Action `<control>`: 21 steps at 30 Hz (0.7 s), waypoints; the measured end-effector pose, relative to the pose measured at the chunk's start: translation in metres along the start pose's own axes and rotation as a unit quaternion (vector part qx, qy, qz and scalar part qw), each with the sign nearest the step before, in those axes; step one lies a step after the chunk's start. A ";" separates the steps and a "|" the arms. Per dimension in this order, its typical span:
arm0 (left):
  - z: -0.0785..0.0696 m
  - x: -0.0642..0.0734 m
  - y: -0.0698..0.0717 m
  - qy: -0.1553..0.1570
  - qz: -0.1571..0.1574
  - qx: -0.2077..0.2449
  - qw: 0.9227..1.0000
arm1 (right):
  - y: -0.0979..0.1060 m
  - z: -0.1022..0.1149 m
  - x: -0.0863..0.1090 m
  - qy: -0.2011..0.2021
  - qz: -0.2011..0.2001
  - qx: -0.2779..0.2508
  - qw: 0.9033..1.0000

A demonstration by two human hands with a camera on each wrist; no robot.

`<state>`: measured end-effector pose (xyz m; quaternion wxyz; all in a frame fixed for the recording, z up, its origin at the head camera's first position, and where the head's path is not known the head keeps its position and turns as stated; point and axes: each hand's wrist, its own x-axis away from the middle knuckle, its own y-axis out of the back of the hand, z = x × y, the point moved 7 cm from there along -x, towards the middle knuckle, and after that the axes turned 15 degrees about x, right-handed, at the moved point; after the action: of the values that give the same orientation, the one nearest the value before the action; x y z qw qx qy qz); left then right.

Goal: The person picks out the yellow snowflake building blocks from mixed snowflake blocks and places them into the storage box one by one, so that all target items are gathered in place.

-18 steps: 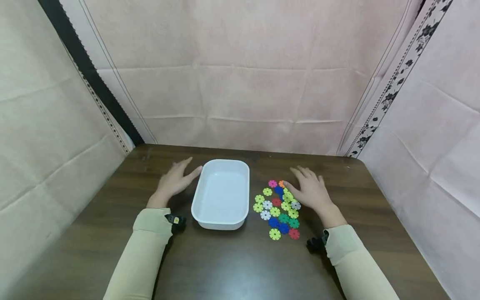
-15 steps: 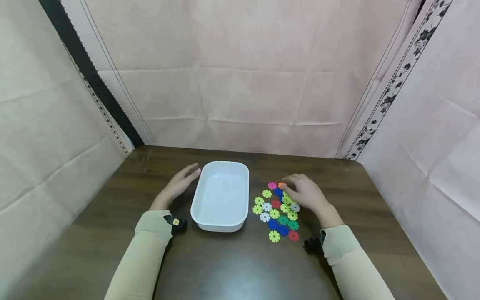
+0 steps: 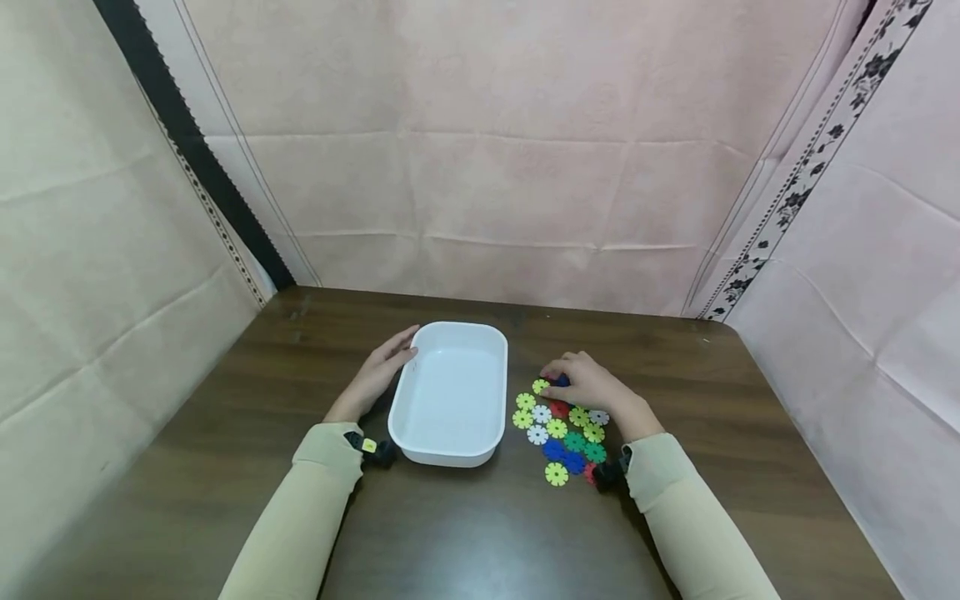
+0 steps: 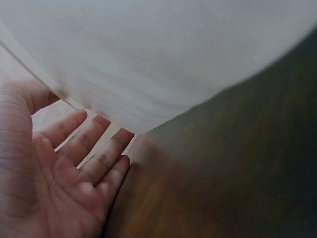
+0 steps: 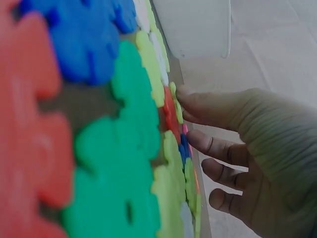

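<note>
My left hand (image 3: pixel 367 383) is at the far left corner of a white plastic tray (image 3: pixel 450 404). In the left wrist view its thumb reaches over the rim and its fingers (image 4: pixel 81 141) lie against the outer wall. My right hand (image 3: pixel 596 387) is low over a flat cluster of notched plastic interlocking discs. Its bent thumb and fingers stand apart around a dark blue disc (image 3: pixel 562 380), beside a yellow-green disc (image 3: pixel 541 387). In the right wrist view the thumb (image 5: pixel 203 106) comes right up to the discs. Pink and orange ones are mostly hidden.
Nearer me lie green (image 3: pixel 595 452), blue (image 3: pixel 573 462), white (image 3: pixel 537 435) and red discs, with a yellow-green one (image 3: pixel 557 474) at the near end. All rest on a brown wooden table (image 3: pixel 465 533). Pale cloth (image 3: pixel 480 200) hangs behind and at both sides.
My left hand has moved right onto the tray's rim. My right hand has lowered and shifted left over the far discs, its fingers more bent. The head view has shifted slightly.
</note>
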<state>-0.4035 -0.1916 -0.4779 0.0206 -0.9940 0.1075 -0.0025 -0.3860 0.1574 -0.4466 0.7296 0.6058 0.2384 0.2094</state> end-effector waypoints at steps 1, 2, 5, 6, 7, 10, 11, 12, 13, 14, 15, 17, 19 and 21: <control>-0.002 0.000 0.000 0.002 0.001 -0.001 1.000 | 0.000 0.001 0.000 -0.001 -0.001 0.001 1.000; -0.007 0.003 -0.002 0.002 0.003 -0.001 1.000 | 0.000 0.002 0.000 -0.005 -0.001 0.000 1.000; -0.009 0.001 -0.003 -0.002 0.002 0.005 1.000 | 0.003 0.003 -0.001 -0.020 0.000 0.003 1.000; -0.009 0.000 -0.004 -0.004 0.002 0.007 1.000 | 0.004 0.002 -0.001 -0.026 0.002 0.002 1.000; -0.010 -0.001 -0.005 -0.009 0.006 0.011 1.000 | 0.005 0.002 -0.001 -0.030 0.003 0.000 1.000; -0.006 -0.005 -0.008 -0.021 0.020 0.042 0.999 | 0.006 0.001 -0.003 -0.034 0.004 -0.012 0.999; -0.007 -0.004 -0.009 -0.023 0.025 0.050 0.998 | 0.006 0.001 -0.003 -0.035 0.005 -0.018 0.999; -0.007 -0.004 -0.011 -0.024 0.030 0.060 0.997 | 0.005 0.000 -0.004 -0.038 0.006 -0.027 0.999; -0.007 -0.003 -0.012 -0.025 0.034 0.066 0.997 | 0.005 0.000 -0.004 -0.041 0.008 -0.037 0.998; -0.007 -0.002 -0.012 -0.024 0.034 0.069 0.997 | 0.004 -0.001 -0.004 -0.043 0.009 -0.044 0.998; -0.007 -0.002 -0.012 -0.024 0.033 0.071 0.997 | 0.003 -0.001 -0.004 -0.043 0.009 -0.050 0.998; -0.006 0.000 -0.012 -0.022 0.031 0.074 0.997 | 0.002 -0.001 -0.004 -0.040 0.006 -0.065 0.997; -0.004 0.001 -0.011 -0.019 0.028 0.072 0.997 | 0.002 -0.001 -0.004 -0.037 0.002 -0.075 0.996; -0.003 0.001 -0.011 -0.015 0.022 0.068 0.997 | 0.002 -0.001 -0.003 -0.034 -0.001 -0.084 0.996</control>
<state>-0.3997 -0.1811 -0.4747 0.0901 -0.9876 0.1288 0.0054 -0.3892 0.1561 -0.4444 0.7860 0.5487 0.1952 0.2075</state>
